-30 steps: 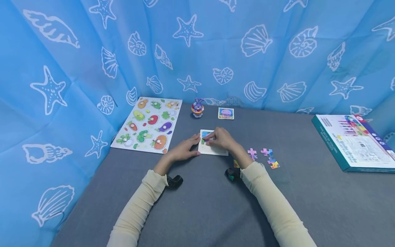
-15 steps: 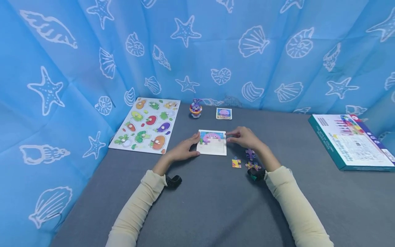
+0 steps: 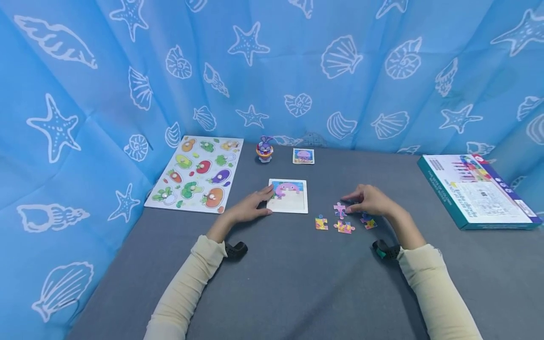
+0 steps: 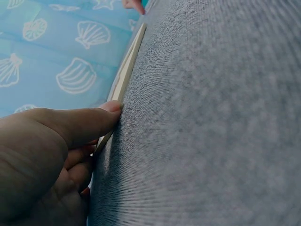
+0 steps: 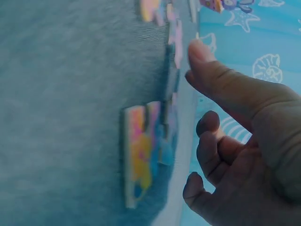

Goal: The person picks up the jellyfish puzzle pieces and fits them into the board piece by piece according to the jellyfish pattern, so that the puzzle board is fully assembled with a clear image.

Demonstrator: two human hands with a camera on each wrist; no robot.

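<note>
A small square puzzle board (image 3: 293, 203) lies on the grey table, its upper part filled with pieces showing a pink octopus on blue; its lower part is bare pale wood. My left hand (image 3: 248, 208) holds the board's near left corner, thumb (image 4: 89, 123) on the near edge and fingers along the left side. To the right, my right hand (image 3: 374, 200) hovers just above loose jigsaw pieces, thumb and index finger apart, nothing between them. Closest to its fingertips is a pink piece (image 3: 340, 209). A yellow piece (image 3: 321, 223) and a yellow-pink piece (image 3: 344, 227) lie nearer me.
Behind the board are a small octopus picture (image 3: 303, 156) and a purple rabbit figure (image 3: 264, 150). A vegetable puzzle board (image 3: 195, 174) lies at left. A flat white and teal box (image 3: 478, 191) lies at right. A blue shell-patterned curtain (image 3: 297, 71) closes off the back.
My right hand has left the board's puzzle area and moved right and nearer me, over the loose pieces. My left hand stays at the board's corner. The view has turned slightly right.
</note>
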